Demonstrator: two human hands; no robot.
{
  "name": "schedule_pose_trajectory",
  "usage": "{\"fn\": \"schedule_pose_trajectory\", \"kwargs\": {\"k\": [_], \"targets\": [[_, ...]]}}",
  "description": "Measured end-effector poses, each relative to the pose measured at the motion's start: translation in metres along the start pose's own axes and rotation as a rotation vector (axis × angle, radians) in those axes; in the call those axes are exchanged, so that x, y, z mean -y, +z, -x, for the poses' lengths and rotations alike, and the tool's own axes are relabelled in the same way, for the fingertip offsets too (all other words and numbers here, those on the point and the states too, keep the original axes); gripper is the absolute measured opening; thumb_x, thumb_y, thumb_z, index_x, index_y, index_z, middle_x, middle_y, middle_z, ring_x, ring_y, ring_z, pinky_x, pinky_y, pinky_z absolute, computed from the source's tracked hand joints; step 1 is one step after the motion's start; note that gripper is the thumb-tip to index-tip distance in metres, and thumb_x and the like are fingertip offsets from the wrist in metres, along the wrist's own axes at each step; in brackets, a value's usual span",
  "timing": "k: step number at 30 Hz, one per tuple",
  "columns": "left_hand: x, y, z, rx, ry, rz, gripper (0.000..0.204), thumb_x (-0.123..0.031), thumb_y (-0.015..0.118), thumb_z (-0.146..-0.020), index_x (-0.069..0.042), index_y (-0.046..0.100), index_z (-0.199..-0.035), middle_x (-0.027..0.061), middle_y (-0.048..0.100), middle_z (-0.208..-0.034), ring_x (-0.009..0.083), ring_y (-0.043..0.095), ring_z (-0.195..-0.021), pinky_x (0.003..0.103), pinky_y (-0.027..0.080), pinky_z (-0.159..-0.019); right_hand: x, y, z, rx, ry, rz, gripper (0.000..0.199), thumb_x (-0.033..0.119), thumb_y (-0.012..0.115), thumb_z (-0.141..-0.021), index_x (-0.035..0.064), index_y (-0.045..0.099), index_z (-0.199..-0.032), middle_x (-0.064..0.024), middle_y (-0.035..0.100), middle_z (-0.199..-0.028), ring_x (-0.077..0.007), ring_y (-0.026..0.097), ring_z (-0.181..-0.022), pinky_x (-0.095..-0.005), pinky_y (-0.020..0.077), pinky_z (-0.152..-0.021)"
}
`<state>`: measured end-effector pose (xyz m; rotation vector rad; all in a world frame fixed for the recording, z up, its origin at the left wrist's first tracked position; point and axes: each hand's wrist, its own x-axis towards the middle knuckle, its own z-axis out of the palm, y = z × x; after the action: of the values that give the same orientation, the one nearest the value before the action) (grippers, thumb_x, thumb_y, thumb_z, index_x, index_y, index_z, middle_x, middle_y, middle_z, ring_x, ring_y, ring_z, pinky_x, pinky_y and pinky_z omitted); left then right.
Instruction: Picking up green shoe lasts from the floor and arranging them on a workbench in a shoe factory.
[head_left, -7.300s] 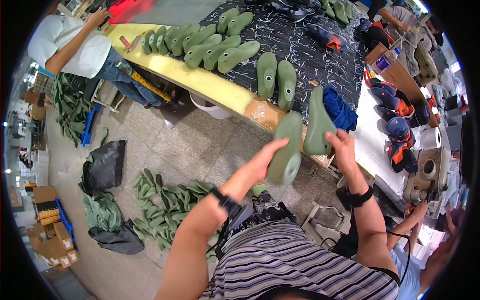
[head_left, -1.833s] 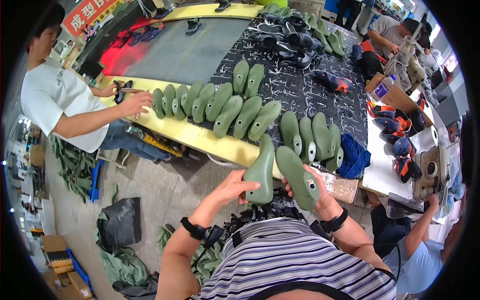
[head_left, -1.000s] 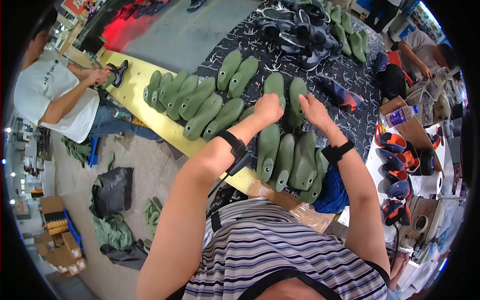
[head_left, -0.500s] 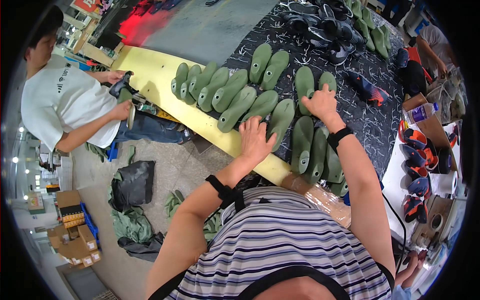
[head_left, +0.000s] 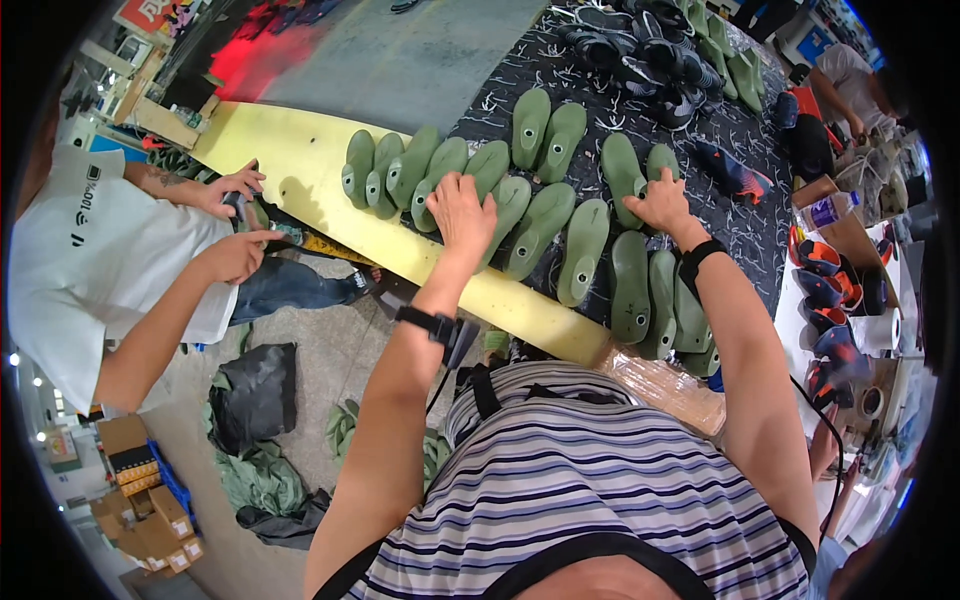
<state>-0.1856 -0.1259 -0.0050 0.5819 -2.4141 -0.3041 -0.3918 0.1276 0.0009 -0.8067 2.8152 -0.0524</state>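
Several green shoe lasts [head_left: 584, 252] lie in rows across the table's near edge. My left hand [head_left: 464, 218] rests over the left row, its bent fingers spread across a green last [head_left: 490, 166] and its neighbours. No last is lifted in it. Farther right, my right hand [head_left: 664, 208] curls its fingers and thumb round the near end of a green last [head_left: 662, 160], partly covering it. Another last [head_left: 622, 166] lies just left of that hand. Below it are several more lasts [head_left: 630, 285], grouped near my right forearm.
A yellow board [head_left: 290, 170] runs along the near-left edge. Dark shoes [head_left: 650, 50] are heaped at the back, and one blue-orange shoe [head_left: 735, 172] lies at right. A co-worker in a white shirt [head_left: 120, 230] stands left. A black bag [head_left: 255, 392] sits on the floor.
My left hand has moved left and away from me along the row of lasts. My right hand has shifted only slightly. The co-worker now appears closer to the left rim, hands lower.
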Motion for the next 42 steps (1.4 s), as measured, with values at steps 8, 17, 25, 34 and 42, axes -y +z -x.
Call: {"fn": "schedule_pose_trajectory", "kwargs": {"k": [8, 17, 25, 34, 42], "targets": [[0.033, 0.010, -0.007, 0.444, -0.242, -0.018, 0.042, -0.014, 0.069, -0.073, -0.004, 0.052, -0.110, 0.0207, 0.059, -0.098, 0.0404, 0.058, -0.091, 0.046, 0.046, -0.080, -0.005, 0.013, -0.005, -0.058, -0.069, 0.142, 0.060, 0.052, 0.054, -0.075, -0.0054, 0.067, -0.090, -0.0233, 0.058, -0.109, -0.0372, 0.039, -0.118, -0.0471, 0.0326, -0.097], [0.066, 0.000, -0.013, 0.355, -0.267, -0.099, 0.044, -0.013, 0.069, -0.070, -0.003, 0.056, -0.111, 0.0227, 0.061, -0.101, 0.0401, 0.059, -0.094, 0.046, 0.046, -0.081, -0.012, 0.011, -0.002, -0.088, -0.217, 0.191, 0.050, 0.046, 0.050, -0.082, 0.0006, 0.069, -0.088, -0.0156, 0.064, -0.092, -0.0366, 0.041, -0.111, -0.0509, 0.0345, -0.085], [0.124, -0.009, -0.050, 0.384, -0.310, -0.267, 0.043, -0.016, 0.068, -0.074, 0.001, 0.054, -0.110, 0.0230, 0.059, -0.103, 0.0401, 0.059, -0.092, 0.046, 0.046, -0.079, -0.011, 0.016, -0.001, -0.180, -0.192, 0.154, 0.055, 0.047, 0.053, -0.079, -0.0058, 0.067, -0.080, -0.0143, 0.064, -0.084, -0.0305, 0.046, -0.104, -0.0466, 0.0374, -0.083], [0.011, -0.021, 0.047, 0.195, -0.040, 0.181, 0.064, -0.037, 0.073, -0.073, 0.007, 0.049, -0.113, 0.0246, 0.053, -0.109, 0.0401, 0.050, -0.103, 0.044, 0.041, -0.087, -0.005, 0.011, 0.000, -0.082, -0.133, 0.196, 0.057, 0.048, 0.052, -0.078, -0.0061, 0.067, -0.088, -0.0154, 0.063, -0.094, -0.0293, 0.045, -0.105, -0.0416, 0.0368, -0.086], [-0.063, -0.005, 0.063, 0.305, -0.161, -0.061, 0.061, -0.053, 0.070, -0.067, -0.002, 0.061, -0.100, 0.0204, 0.042, -0.124, 0.0386, 0.041, -0.112, 0.050, 0.036, -0.088, -0.001, 0.004, 0.003, -0.070, -0.121, 0.182, 0.058, 0.048, 0.048, -0.080, -0.0056, 0.066, -0.091, -0.0134, 0.063, -0.098, -0.0298, 0.044, -0.105, -0.0425, 0.0364, -0.087]]}}
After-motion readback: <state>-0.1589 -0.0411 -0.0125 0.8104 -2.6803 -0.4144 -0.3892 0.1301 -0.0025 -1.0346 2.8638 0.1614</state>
